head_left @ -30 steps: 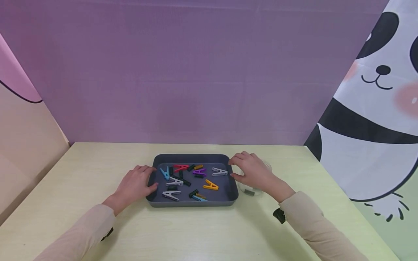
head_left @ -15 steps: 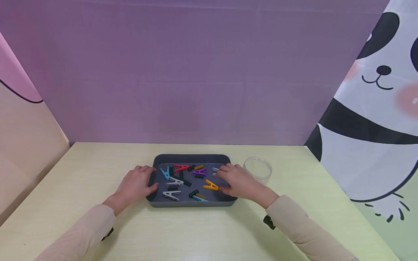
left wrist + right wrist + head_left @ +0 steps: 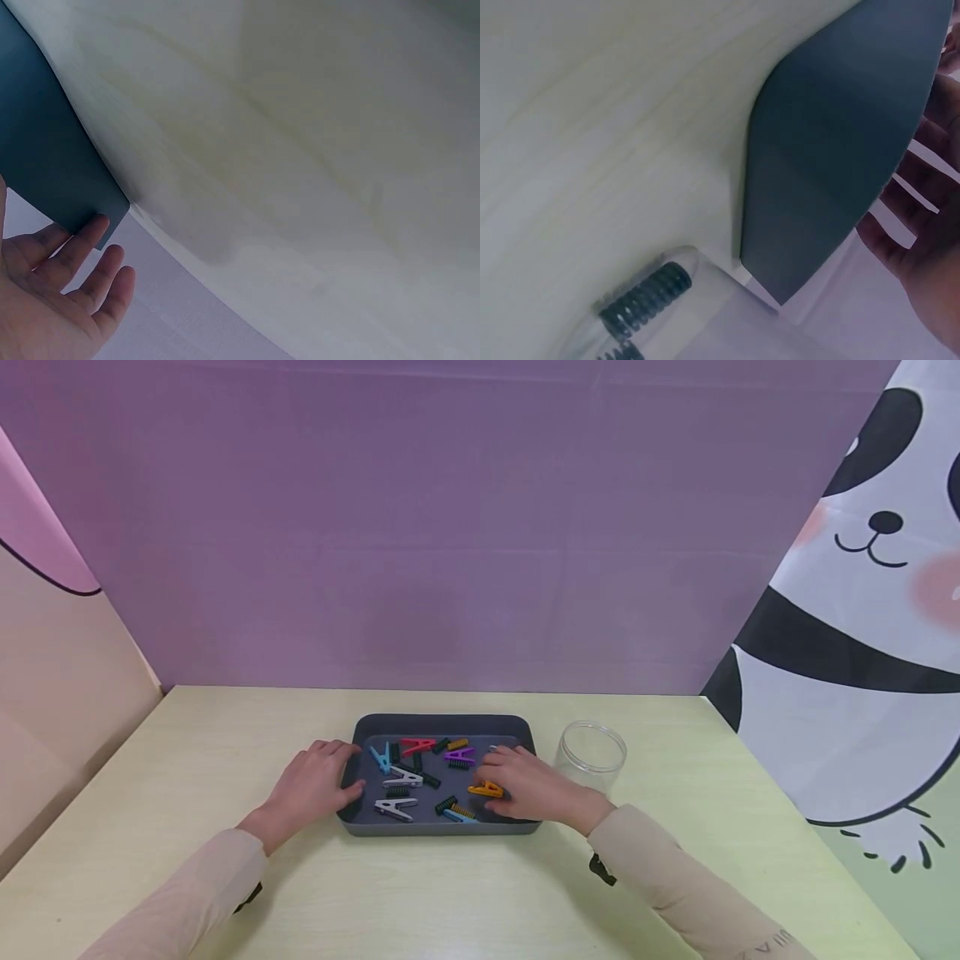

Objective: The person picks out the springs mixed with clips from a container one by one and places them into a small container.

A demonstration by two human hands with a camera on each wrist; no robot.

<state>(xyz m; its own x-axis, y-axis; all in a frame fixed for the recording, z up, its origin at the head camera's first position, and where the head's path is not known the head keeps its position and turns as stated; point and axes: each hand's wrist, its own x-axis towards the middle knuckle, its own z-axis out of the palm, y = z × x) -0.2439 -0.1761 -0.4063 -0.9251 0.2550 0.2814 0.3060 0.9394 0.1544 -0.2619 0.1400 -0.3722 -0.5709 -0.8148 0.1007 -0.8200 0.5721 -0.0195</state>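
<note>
A dark grey tray holds loose plastic clips and springs. My left hand rests at its left side, fingers and thumb apart at the rim; the left wrist view shows fingertips against the tray's outer wall. My right hand reaches over the right rim into the tray. Its fingertips and thumb lie on either side of a yellow clip, with a gap visible near the thumb. A grey clip behind that hand is mostly hidden. The tray wall hides the right fingertips in the right wrist view.
Right of the tray stands a clear round jar, with dark springs seen inside it. Red, purple, light blue and grey clips lie among several springs. A purple wall rises behind the table.
My right hand has moved left and nearer, from the tray's right rim to the yellow clip. The jar behind it has come into view. The left hand stays put.
</note>
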